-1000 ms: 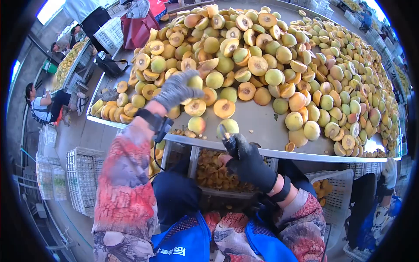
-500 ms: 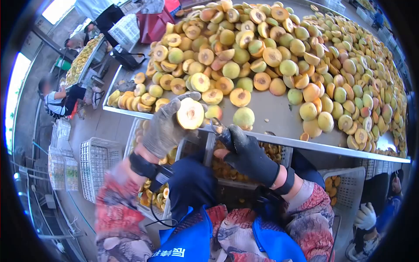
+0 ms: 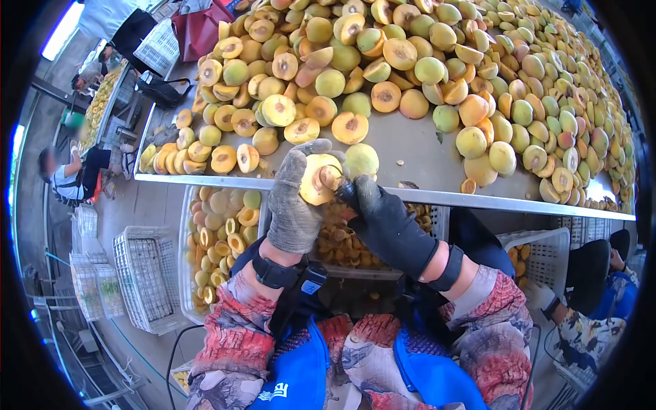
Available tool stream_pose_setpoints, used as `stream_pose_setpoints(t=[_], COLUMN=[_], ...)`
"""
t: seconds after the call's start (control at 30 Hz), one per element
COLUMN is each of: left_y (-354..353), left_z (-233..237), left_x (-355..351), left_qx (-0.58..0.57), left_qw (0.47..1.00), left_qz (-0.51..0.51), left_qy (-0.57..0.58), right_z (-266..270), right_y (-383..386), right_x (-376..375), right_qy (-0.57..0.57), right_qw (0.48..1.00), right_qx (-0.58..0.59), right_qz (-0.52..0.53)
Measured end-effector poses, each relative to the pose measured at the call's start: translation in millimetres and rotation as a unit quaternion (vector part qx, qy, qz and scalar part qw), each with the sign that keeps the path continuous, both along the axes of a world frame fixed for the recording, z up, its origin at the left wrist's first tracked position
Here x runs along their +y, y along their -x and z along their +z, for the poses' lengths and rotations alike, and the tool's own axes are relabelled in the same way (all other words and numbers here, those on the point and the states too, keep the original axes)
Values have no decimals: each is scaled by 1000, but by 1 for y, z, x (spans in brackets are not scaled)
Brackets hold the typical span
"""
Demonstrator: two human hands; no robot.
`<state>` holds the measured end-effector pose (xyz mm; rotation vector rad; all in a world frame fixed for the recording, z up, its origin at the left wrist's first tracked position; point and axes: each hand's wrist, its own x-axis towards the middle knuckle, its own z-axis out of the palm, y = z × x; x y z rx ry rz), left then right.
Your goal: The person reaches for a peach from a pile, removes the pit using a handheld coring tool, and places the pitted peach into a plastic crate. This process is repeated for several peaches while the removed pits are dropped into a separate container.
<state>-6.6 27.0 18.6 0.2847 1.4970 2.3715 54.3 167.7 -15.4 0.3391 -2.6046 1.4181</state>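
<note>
My left hand (image 3: 295, 208), in a grey work glove, is closed around a halved yellow peach (image 3: 314, 186) with its cut face turned toward me. In my right hand (image 3: 396, 232), under a black glove, is a pitting tool (image 3: 347, 193) with a dark handle. The tool's curved metal end lies at the brown pit area in the middle of the cut face. Both hands are together just over the near edge of the metal table (image 3: 410, 154). A whole-looking peach (image 3: 361, 160) sits right behind my fingers.
Halved peaches (image 3: 400, 55) are heaped across the table. Below its edge stand a crate of peach halves (image 3: 217, 232) and another with small brownish pieces (image 3: 348, 242). A white crate (image 3: 147, 273) is at left. A co-worker's gloved hand (image 3: 540, 296) shows at right, near another crate (image 3: 557, 256).
My left hand has brought the peach half rightward to my right hand, and the tool's metal end now meets the cut face. The view has shifted, and the co-worker's hand at right has moved.
</note>
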Motion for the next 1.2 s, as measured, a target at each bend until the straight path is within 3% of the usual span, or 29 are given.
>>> stream_pose_setpoints(t=[0.07,0.13,0.23,0.33,0.43,0.57,0.63,0.87,0.97,1.07,1.13,1.2], left_y=[0,-2,-4,-4,-3,-4,-7,-5,-1,4,7,10], left_z=[-4,-2,-1,-3,-12,-13,-7,-17,-8,-5,-2,-3], left_x=[4,9,11,11,9,6,5,-4,-6,-11,-13,-13], left_qx=[29,63,32,60,57,95,42,75,27,15,12,19], left_qw=[999,996,999,997,997,992,998,996,999,998,993,991], left_qz=[4,36,41,42,51,76,42,47,-23,-56,-99,-110], left_qy=[28,48,-7,1,-7,41,-26,26,-18,40,71,75], right_z=[-3,1,1,-7,-6,-1,-5,-16,0,1,1,7], right_y=[0,2,5,1,3,1,-2,-9,-12,-15,-19,-19], right_x=[-1,-2,-2,-3,-6,-12,-15,-15,-11,-11,-13,-12], right_qy=[-17,39,42,12,44,86,112,44,47,58,75,88], right_qw=[999,997,995,1000,997,995,993,995,993,992,976,972], right_qx=[-35,65,93,2,56,22,-13,-51,-38,-48,-188,-204], right_qz=[-1,-12,8,16,41,38,40,80,98,96,77,69])
